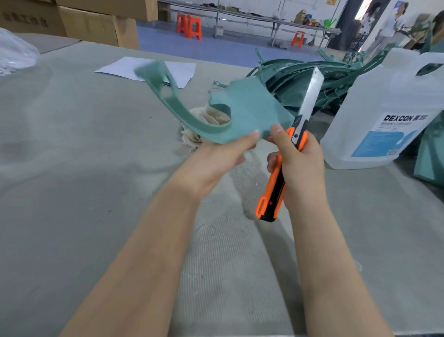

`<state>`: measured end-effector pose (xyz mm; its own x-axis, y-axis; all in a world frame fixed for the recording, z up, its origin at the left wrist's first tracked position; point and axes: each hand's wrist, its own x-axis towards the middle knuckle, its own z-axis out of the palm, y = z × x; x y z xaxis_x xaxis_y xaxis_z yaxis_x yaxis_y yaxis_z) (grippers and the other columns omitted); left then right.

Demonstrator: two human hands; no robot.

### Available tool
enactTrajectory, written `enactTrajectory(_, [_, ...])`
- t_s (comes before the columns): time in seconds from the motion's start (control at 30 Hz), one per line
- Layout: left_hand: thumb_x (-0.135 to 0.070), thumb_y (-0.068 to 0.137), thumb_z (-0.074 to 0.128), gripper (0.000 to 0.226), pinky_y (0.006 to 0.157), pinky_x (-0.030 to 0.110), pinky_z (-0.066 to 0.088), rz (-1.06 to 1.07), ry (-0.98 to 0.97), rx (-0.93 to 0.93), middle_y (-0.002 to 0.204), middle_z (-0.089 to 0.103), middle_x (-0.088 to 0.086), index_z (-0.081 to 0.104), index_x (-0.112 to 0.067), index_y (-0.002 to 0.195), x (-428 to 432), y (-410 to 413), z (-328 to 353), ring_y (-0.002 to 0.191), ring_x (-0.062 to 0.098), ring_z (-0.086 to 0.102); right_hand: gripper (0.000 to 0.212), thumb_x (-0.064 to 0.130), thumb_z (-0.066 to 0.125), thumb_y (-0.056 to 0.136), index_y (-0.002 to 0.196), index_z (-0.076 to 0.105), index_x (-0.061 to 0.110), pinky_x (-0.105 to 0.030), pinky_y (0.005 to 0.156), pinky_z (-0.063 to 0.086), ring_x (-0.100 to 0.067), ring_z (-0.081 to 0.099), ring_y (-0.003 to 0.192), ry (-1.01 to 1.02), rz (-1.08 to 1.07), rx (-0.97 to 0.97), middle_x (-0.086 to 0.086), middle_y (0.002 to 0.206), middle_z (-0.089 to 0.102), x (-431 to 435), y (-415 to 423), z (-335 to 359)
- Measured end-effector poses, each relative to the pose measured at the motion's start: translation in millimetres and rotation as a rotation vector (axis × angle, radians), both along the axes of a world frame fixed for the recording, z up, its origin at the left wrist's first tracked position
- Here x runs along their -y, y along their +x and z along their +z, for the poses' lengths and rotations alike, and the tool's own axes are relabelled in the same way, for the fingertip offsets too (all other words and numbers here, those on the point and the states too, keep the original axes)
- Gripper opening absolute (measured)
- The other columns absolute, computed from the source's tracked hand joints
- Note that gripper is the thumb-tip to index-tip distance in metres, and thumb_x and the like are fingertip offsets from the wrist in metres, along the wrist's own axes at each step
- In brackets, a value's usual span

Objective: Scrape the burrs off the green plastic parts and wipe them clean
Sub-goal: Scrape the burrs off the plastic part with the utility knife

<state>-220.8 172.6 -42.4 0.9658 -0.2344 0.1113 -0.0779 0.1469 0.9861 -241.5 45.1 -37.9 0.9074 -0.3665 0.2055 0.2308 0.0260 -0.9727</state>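
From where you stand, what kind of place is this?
Probably a small factory or workshop floor. A pile of green plastic parts waits on the cloth-covered table, stacked cardboard boxes stand behind it, and long workbenches with orange stools line the far wall.

A translucent plastic jug [384, 108] at the right of the worktable carries a white and blue label [394, 134] headed "DEXCON" in bold dark capitals, beside a small blue logo; the finer lines printed beneath are too small to read. A cardboard carton [31, 19] at upper left bears large dark Chinese characters, blurred beyond reading. A yellow sign [331, 2] on the far wall is illegible.
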Motion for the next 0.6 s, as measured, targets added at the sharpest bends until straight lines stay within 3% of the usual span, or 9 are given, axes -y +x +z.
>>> enactTrajectory(0.1, [-0.011,0.089,0.064,0.043,0.081,0.002,0.041,-0.178,0.193,0.260,0.101,0.060,-0.043,0.051,-0.046,0.111,-5.1,-4.0,-0.8,0.100,-0.023,0.053,0.023,0.014,0.064,0.092,0.083,0.043,0.013,-0.021,0.045,0.039,-0.011,0.043,0.043,0.111,-0.015,-0.026,-0.004,0.067,0.042,4.6,1.8,0.7])
enactTrajectory(0.17, [0.002,0.088,0.053,0.051,0.089,0.010,0.043,-0.320,0.221,0.276,0.114,0.059,-0.034,0.050,-0.039,0.119,-5.8,-4.0,-1.3,0.105,-0.017,0.054,0.018,0.010,0.061,0.093,0.087,0.044,0.011,-0.021,0.044,0.039,-0.010,0.042,0.043,0.177,-0.002,-0.017,-0.003,0.066,0.041,8.9,2.1,1.4])
enactTrajectory(0.23, [0.007,0.087,0.043,0.052,0.096,0.028,0.046,-0.261,0.198,0.174,0.124,0.062,-0.018,0.057,-0.028,0.123,-5.6,0.3,-2.4,0.107,-0.002,0.061,0.016,0.010,0.061,0.093,0.092,0.044,0.009,-0.019,0.044,0.039,-0.009,0.043,0.043,0.194,0.010,-0.020,-0.004,0.065,0.041,10.8,1.5,2.1])
enactTrajectory(0.33, [-0.003,0.080,0.051,0.038,0.090,0.041,0.053,-0.390,-0.075,-0.109,0.111,0.070,-0.008,0.071,-0.025,0.103,-10.7,8.3,0.0,0.100,0.009,0.067,0.022,0.008,0.060,0.093,0.079,0.044,0.013,-0.018,0.043,0.039,-0.009,0.042,0.041,0.173,-0.006,0.004,-0.001,0.058,0.042,9.7,2.0,1.8])
enactTrajectory(0.4, [-0.020,0.077,0.060,0.026,0.093,0.044,0.051,-0.549,-0.246,-0.162,0.108,0.070,-0.004,0.075,-0.027,0.097,-15.1,8.4,0.9,0.101,0.014,0.066,0.025,0.009,0.061,0.093,0.076,0.043,0.015,-0.020,0.045,0.040,-0.010,0.044,0.044,0.135,-0.019,0.026,0.001,0.057,0.044,8.2,1.2,1.1])
enactTrajectory(0.5, [-0.039,0.084,0.061,0.029,0.088,0.039,0.054,-0.382,-0.269,-0.216,0.109,0.070,0.003,0.072,-0.023,0.106,-8.8,7.8,-3.2,0.094,0.020,0.066,0.022,0.012,0.062,0.092,0.080,0.044,0.014,-0.020,0.048,0.043,-0.011,0.046,0.048,-0.010,-0.019,0.038,0.001,0.058,0.047,5.6,-1.2,-2.0])
enactTrajectory(0.6, [-0.035,0.094,0.052,0.029,0.056,0.020,0.053,-0.154,-0.338,-0.374,0.088,0.075,0.005,0.070,-0.014,0.102,3.5,5.0,-1.9,0.068,0.015,0.069,0.023,0.012,0.063,0.091,0.080,0.043,0.015,-0.021,0.048,0.043,-0.011,0.046,0.046,-0.104,0.015,0.025,0.000,0.060,0.046,1.1,-0.6,-1.9])
